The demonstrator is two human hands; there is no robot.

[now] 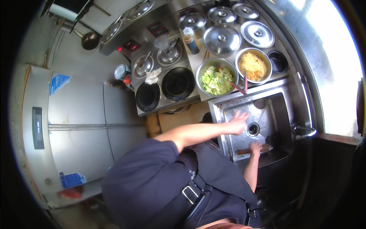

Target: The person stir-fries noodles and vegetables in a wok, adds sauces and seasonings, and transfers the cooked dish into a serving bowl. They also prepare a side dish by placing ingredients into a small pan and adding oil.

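Observation:
Both hands reach into a stainless steel sink (272, 111). My left hand (238, 123) is over the left side of the basin, its fingers spread and holding nothing visible. Closer to me, my right hand (256, 148) closes around a brown stick-like tool, perhaps a wooden scrubbing brush (244, 151); its wider end shows to the right of the fingers. Between the hands is the round drain (253, 129). The basin floor looks wet, with a dark patch by the right wall. Fine detail of the tool is too small to make out.
Beyond the sink stand a bowl of chopped greens (217, 81) and a bowl of shredded yellow food (252, 66), with red-handled tongs (239, 88). Lidded pots (222, 40) fill the back. Black pans (178, 84) sit left; a faucet (305, 133) juts in from the right.

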